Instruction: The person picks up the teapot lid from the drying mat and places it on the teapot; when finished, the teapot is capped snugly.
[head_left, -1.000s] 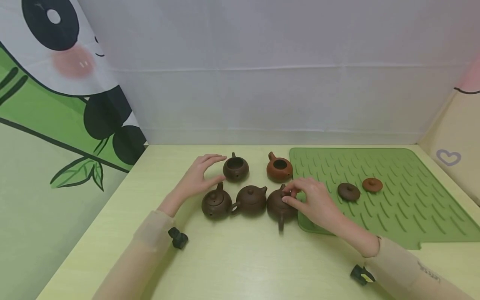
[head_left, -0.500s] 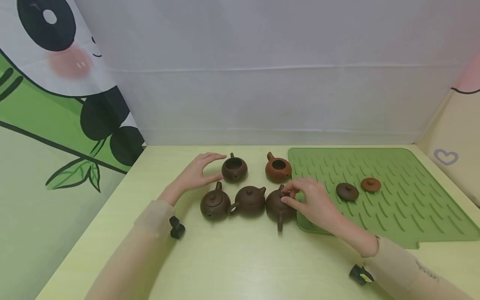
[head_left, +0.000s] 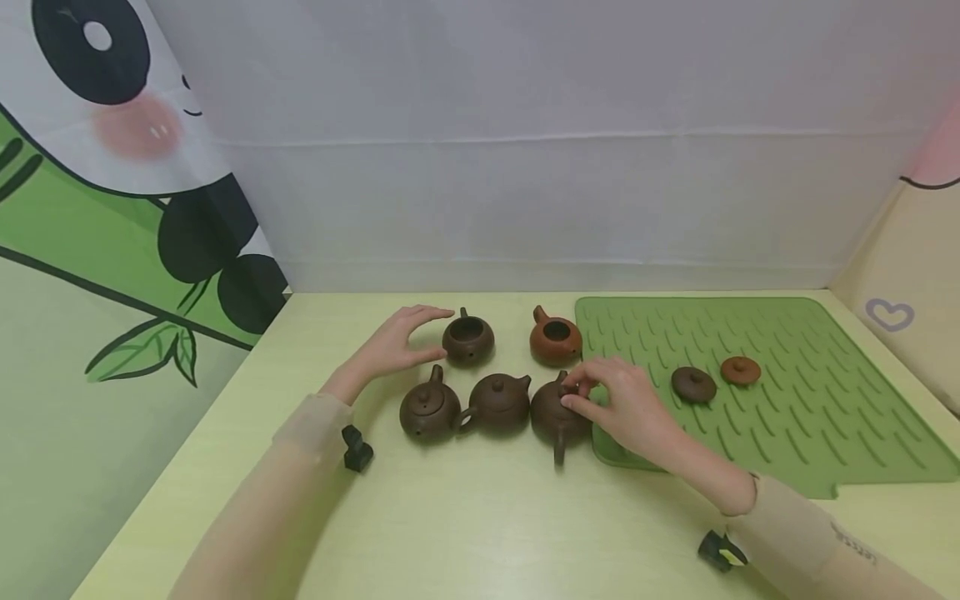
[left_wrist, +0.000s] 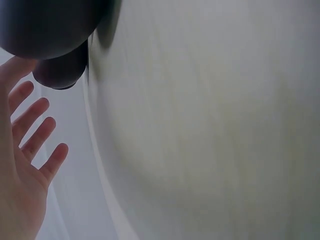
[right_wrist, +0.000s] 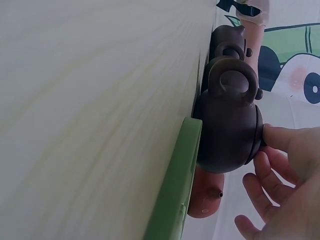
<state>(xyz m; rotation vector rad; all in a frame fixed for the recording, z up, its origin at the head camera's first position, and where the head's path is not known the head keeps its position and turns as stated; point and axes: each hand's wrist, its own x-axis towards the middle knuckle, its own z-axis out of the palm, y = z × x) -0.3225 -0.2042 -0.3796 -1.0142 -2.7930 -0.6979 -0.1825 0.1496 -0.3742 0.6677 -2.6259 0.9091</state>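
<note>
My right hand (head_left: 626, 408) pinches the lid knob of a dark brown teapot (head_left: 558, 417) at the right of the front row. That lid sits on the pot in the right wrist view, my thumb and a finger at its knob. Beside a lidless dark teapot (head_left: 468, 340) at the back, my left hand (head_left: 386, 346) is held with thumb and fingers spread, holding nothing. Two lidded dark teapots, one at the left (head_left: 430, 412) and a middle teapot (head_left: 500, 404), complete the front row. A lidless reddish-brown teapot (head_left: 556, 340) stands at the back right.
A green ridged mat (head_left: 780, 433) covers the table's right side, its edge by the right-hand teapot. On it lie a dark lid (head_left: 693, 385) and a reddish-brown lid (head_left: 740, 371). A pale curtain (head_left: 525, 208) hangs behind the light wooden table (head_left: 480, 525).
The head view has shifted very slightly. Both hands, the teapots and the lids keep their places.
</note>
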